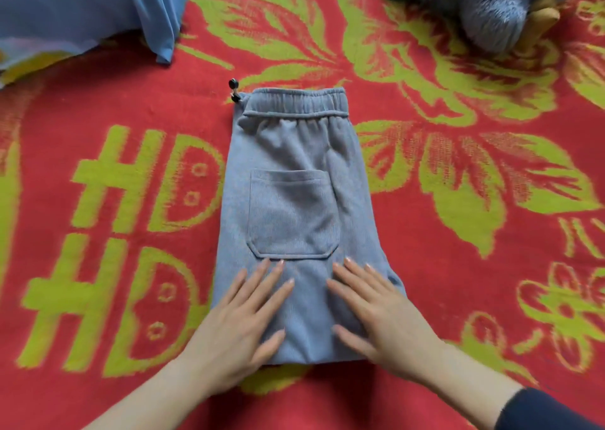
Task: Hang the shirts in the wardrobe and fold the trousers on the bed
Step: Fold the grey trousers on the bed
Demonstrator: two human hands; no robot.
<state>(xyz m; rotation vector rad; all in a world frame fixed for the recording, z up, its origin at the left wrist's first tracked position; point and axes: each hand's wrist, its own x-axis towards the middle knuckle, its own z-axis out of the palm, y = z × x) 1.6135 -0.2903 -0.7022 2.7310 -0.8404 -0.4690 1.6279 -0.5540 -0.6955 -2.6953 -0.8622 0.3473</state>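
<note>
The left hand [242, 325] and right hand [383, 318] lay open, palms flat on the near end of the trousers [294, 207]. The trousers were already folded into a compact rectangle on the bed [98, 102], waistband at the far end; this fold appeared nearly complete. Beyond lay blue cloth [82, 10], possibly a shirt awaiting hanging. No wardrobe was visible.

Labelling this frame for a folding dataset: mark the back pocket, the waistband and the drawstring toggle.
back pocket [293, 213], head view, middle of the patch panel.
waistband [296, 100], head view, centre of the gathered elastic strip.
drawstring toggle [233, 84], head view, the black bead left of the waistband.
</note>
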